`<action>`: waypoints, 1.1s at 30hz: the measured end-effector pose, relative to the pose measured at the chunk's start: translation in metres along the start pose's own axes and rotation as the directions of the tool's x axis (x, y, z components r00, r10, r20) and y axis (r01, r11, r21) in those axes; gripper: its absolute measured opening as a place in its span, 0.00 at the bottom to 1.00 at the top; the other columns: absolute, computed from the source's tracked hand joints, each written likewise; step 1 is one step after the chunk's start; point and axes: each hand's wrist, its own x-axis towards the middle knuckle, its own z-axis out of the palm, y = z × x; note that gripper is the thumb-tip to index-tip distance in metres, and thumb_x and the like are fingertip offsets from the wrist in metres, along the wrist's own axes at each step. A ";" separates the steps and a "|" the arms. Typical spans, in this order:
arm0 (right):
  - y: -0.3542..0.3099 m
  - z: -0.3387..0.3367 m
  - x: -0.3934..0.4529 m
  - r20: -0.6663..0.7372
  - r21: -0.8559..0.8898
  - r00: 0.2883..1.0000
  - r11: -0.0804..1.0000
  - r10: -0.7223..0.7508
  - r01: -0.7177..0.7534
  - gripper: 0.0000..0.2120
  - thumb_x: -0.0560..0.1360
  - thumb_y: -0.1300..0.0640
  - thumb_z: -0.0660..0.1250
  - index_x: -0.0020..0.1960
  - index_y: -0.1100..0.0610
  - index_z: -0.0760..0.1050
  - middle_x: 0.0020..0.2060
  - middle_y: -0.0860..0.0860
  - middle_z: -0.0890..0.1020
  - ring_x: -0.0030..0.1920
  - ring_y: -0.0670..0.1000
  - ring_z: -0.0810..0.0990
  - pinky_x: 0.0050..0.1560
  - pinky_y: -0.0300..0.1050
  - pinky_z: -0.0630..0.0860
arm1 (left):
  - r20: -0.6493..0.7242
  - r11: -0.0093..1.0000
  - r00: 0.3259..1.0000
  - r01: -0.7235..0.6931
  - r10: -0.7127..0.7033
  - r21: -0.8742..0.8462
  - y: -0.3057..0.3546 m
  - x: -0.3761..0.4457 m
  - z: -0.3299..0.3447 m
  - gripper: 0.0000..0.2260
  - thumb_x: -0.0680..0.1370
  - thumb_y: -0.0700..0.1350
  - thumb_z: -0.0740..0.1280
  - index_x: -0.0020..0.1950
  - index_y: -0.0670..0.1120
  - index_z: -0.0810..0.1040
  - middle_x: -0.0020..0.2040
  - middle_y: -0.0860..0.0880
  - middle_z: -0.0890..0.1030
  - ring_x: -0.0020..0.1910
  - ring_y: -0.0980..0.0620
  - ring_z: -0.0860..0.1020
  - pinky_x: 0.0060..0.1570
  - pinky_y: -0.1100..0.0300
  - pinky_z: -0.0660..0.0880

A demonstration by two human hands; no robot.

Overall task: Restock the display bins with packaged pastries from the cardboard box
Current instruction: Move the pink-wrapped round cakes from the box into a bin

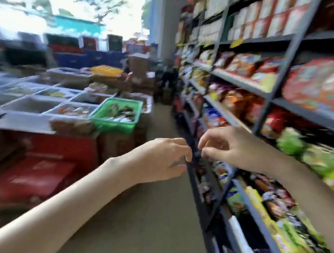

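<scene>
Grip loose, nothing held: left hand (161, 158) and right hand (232, 146) raised, fingers curled.

You stood in a narrow shop aisle with a plain brownish floor (154, 217) running ahead of you. On your right rose dark metal shelving (284, 60), several tiers high and crowded with bright snack bags (315, 85). On your left sat a low display stand (24, 124) over red cartons (32, 177). A grey pillar (167, 21) stood at the aisle's far end. Beyond it, daylight poured in from outside, where trees (102, 1) and a teal building (78, 26) showed, all blurred.
</scene>
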 end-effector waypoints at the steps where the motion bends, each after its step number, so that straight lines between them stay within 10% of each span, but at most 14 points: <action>1: 0.000 0.023 0.023 0.082 -0.012 0.997 1.000 -0.007 0.008 0.05 0.74 0.56 0.68 0.42 0.46 0.77 0.36 0.45 0.83 0.36 0.38 0.79 0.41 0.36 0.73 | 0.044 0.996 0.995 0.094 -0.094 0.008 -0.018 -0.013 0.002 0.08 0.75 0.45 0.65 0.54 0.49 0.77 0.53 0.53 0.76 0.47 0.55 0.79 0.51 0.55 0.74; 6: -0.034 0.127 0.128 0.325 0.014 0.939 0.994 -0.110 0.111 0.03 0.74 0.56 0.67 0.43 0.49 0.77 0.39 0.46 0.83 0.40 0.42 0.79 0.42 0.33 0.73 | 0.036 0.888 0.889 0.454 -0.457 0.070 -0.127 -0.088 -0.007 0.08 0.75 0.45 0.65 0.53 0.49 0.78 0.52 0.52 0.77 0.46 0.55 0.80 0.50 0.60 0.74; 18: -0.197 0.276 0.436 0.352 -0.065 0.805 0.846 -0.477 0.529 0.08 0.74 0.58 0.65 0.50 0.60 0.79 0.50 0.56 0.78 0.54 0.55 0.75 0.56 0.46 0.70 | -0.121 0.697 0.695 0.717 -0.709 0.030 -0.390 -0.225 -0.095 0.12 0.75 0.41 0.64 0.58 0.45 0.75 0.51 0.49 0.80 0.49 0.48 0.78 0.51 0.56 0.73; 27: -0.353 0.389 0.612 0.430 -0.181 0.710 0.717 -0.558 0.673 0.13 0.75 0.54 0.65 0.59 0.55 0.74 0.65 0.55 0.66 0.67 0.58 0.63 0.67 0.53 0.63 | -0.357 0.410 0.342 0.902 -0.869 -0.134 -0.526 -0.367 -0.161 0.15 0.74 0.40 0.64 0.61 0.44 0.72 0.51 0.49 0.81 0.52 0.48 0.79 0.54 0.55 0.73; 33: -0.444 0.471 0.721 0.448 -0.106 0.660 0.697 -0.603 0.709 0.14 0.75 0.52 0.63 0.60 0.53 0.75 0.63 0.57 0.67 0.68 0.59 0.61 0.69 0.54 0.58 | -0.273 0.200 0.176 0.978 -0.946 -0.060 -0.629 -0.460 -0.214 0.12 0.76 0.44 0.63 0.59 0.46 0.75 0.56 0.46 0.79 0.58 0.46 0.75 0.60 0.50 0.70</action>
